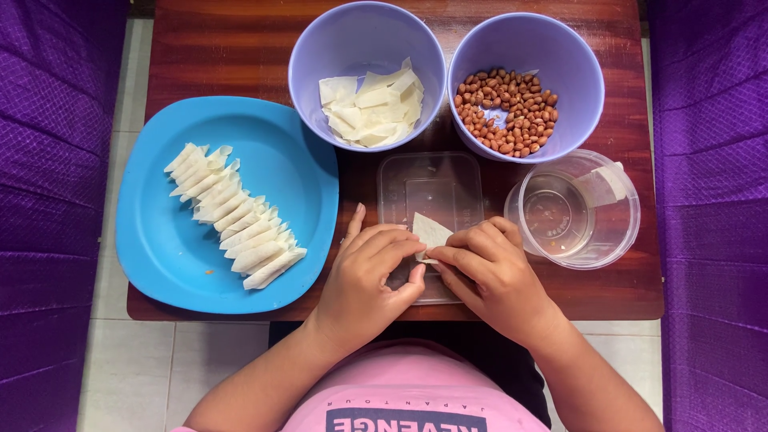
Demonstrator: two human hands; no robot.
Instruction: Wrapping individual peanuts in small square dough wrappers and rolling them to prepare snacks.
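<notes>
Both hands, left hand [374, 268] and right hand [488, 268], pinch 1 pastry wrapper [430, 233] (fingers closed on it); excess pressure could likely tear it.

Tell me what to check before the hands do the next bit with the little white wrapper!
1. Both hands on the wrapper: left hand and right hand pinch the white wrapper. Ok.
2. Wrapper over the clear flat lid, not the bare table: ok.
3. Peanut inside the wrapper: cannot tell, fingers hide it.
4. Peanuts left in the right purple bowl: ok, plenty.
5. Spare wrappers in the left purple bowl: ok.
6. Room on the blue plate beside the rolled pieces: ok.
</notes>
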